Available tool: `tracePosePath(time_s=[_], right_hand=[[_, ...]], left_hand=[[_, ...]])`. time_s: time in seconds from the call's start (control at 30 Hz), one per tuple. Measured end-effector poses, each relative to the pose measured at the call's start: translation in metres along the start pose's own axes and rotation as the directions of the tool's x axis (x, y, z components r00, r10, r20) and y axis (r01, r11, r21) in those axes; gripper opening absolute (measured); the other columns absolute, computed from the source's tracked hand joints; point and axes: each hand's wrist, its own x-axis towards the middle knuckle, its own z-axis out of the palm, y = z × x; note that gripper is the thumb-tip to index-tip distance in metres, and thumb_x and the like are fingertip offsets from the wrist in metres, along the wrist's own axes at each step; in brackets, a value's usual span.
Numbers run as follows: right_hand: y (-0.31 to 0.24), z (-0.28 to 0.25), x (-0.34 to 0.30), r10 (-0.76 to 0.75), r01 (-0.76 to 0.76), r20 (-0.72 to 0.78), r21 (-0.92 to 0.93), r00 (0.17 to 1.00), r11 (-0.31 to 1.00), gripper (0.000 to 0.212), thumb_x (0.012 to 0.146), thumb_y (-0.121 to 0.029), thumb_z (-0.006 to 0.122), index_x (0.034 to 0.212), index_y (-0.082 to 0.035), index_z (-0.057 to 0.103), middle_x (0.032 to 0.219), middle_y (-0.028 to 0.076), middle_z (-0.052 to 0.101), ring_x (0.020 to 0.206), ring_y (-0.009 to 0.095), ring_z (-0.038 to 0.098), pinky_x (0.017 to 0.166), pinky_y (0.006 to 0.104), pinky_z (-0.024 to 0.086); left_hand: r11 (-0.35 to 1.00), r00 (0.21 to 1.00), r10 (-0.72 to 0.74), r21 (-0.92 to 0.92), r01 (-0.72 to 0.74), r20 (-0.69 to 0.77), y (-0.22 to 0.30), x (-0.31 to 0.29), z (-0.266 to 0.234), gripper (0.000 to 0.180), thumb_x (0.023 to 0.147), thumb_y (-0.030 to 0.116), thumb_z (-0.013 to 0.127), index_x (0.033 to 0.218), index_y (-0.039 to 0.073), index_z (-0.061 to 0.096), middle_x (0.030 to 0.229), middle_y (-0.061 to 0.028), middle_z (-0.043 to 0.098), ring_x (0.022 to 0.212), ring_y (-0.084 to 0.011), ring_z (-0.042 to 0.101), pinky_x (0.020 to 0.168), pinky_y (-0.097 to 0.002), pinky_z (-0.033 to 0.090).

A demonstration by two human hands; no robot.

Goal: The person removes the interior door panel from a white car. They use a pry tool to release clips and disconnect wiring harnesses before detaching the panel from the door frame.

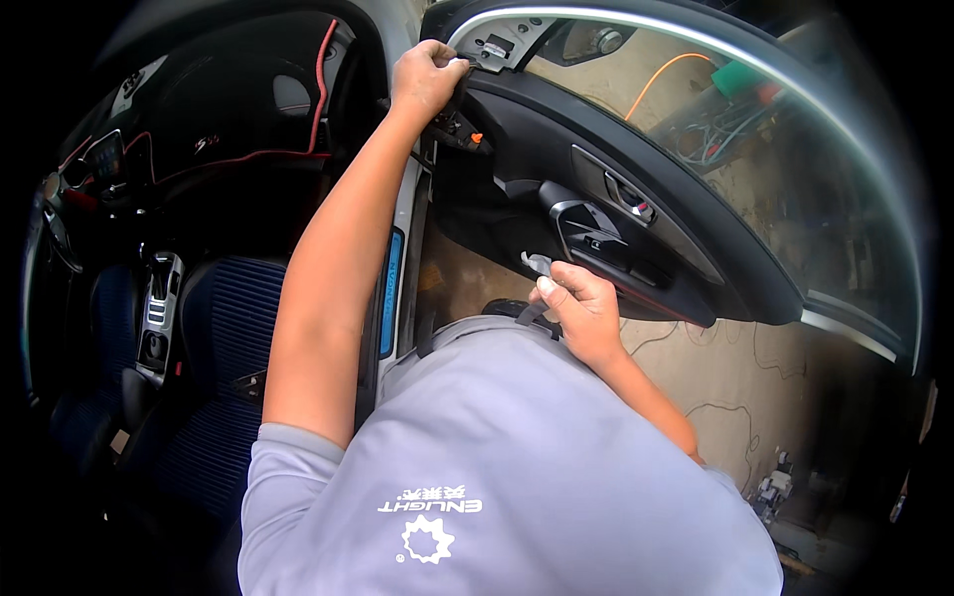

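My left hand (429, 79) is up at the front upper corner of the open car door, by the grey triangular plate (494, 46). Its fingers are bent closed at the dark trim edge; what they grip is hidden. Lower down, beside the black door panel (566, 134), my right hand (581, 308) pinches a small, thin grey piece (538, 263) between thumb and fingers. A dark strip (532, 311) shows just under that thumb. On the panel are the inner door handle (631, 199) and the window switch (598, 243). An orange plug (476, 138) shows below my left hand.
The car's cabin lies to the left, with dark blue ribbed seats (234, 338), a centre console (159, 308) and a dashboard with red trim. A blue strip (392, 293) runs along the sill. Beyond the door glass are coiled cables (706, 149); thin wires cross the floor (686, 368).
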Motion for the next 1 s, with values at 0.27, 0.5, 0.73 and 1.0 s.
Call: tracePosePath(time_s=[0.27,0.5,0.73,1.0], right_hand=[[0.013,-0.047,-0.026,0.025,-0.025,-0.035,0.012,0.999,1.000,0.015,0.100,-0.009,0.063,0.095,0.005,0.063,0.083,0.001,0.062,0.082,0.008,0.060,0.074,0.0257,0.050],[0.044,-0.121,-0.084,0.194,-0.135,-0.238,0.241,0.952,0.961,0.017,0.099,-0.010,0.065,0.087,0.000,0.060,0.082,0.001,0.056,0.081,0.012,0.062,0.077,0.0296,0.051],[0.080,-0.175,-0.112,0.197,-0.064,-0.248,0.458,0.948,0.887,0.011,0.101,-0.009,0.061,0.102,0.002,0.057,0.082,0.002,0.057,0.079,0.012,0.064,0.084,0.0416,0.061],[0.058,-0.173,-0.090,0.193,-0.106,-0.110,0.533,0.975,0.840,0.004,0.102,-0.006,0.060,0.105,-0.005,0.057,0.082,0.001,0.058,0.074,0.011,0.061,0.086,0.0443,0.061]], left_hand=[[0.896,0.958,0.269,0.390,-0.212,-0.096,0.030,-0.064,0.012,0.032,0.083,0.015,0.074,0.110,-0.001,0.069,0.104,-0.0205,0.071,0.103,-0.0362,0.066,0.091,-0.0408,0.052],[0.984,0.991,0.106,0.137,-0.117,0.086,0.047,-0.259,0.090,0.024,0.082,0.007,0.071,0.104,0.000,0.068,0.106,-0.0185,0.068,0.102,-0.0380,0.063,0.092,-0.0424,0.051],[0.819,0.343,0.068,-0.249,0.517,0.937,0.118,-0.409,0.132,0.035,0.094,0.027,0.072,0.114,-0.002,0.069,0.100,-0.0129,0.073,0.094,-0.0217,0.069,0.087,-0.0362,0.053],[0.747,0.518,-0.065,-0.303,0.592,0.853,0.120,-0.424,0.113,0.029,0.097,0.026,0.069,0.103,-0.002,0.070,0.082,-0.0043,0.066,0.074,-0.0135,0.061,0.070,-0.0315,0.051]])
